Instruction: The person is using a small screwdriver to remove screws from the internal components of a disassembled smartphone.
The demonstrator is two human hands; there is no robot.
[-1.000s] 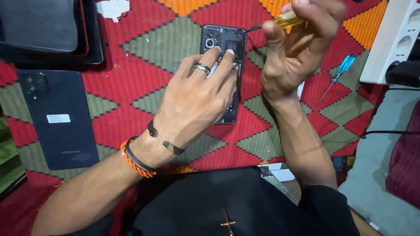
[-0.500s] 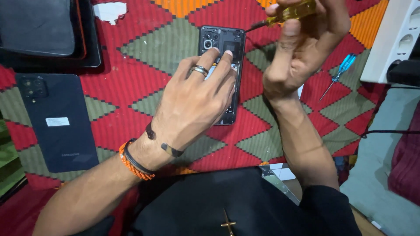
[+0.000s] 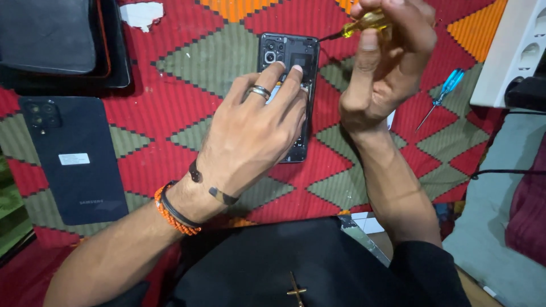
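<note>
An opened black phone [image 3: 291,54] lies face down on the patterned red cloth, its back removed and its insides showing. My left hand [image 3: 253,133] rests flat on the phone's lower part, fingertips near the camera module, a ring on one finger. My right hand [image 3: 387,62] is raised to the right of the phone, closed around a yellow-handled screwdriver [image 3: 369,23] whose dark tip points left toward the phone's top edge.
A dark phone back cover [image 3: 71,156] lies at the left. A black tray [image 3: 57,45] sits at the top left. A small blue screwdriver [image 3: 441,96] lies at the right, beside a white power strip [image 3: 515,54] with a black plug and cable.
My right hand has shifted slightly with the yellow screwdriver, turning it in the fingers. My left hand stays pressed on the phone.
</note>
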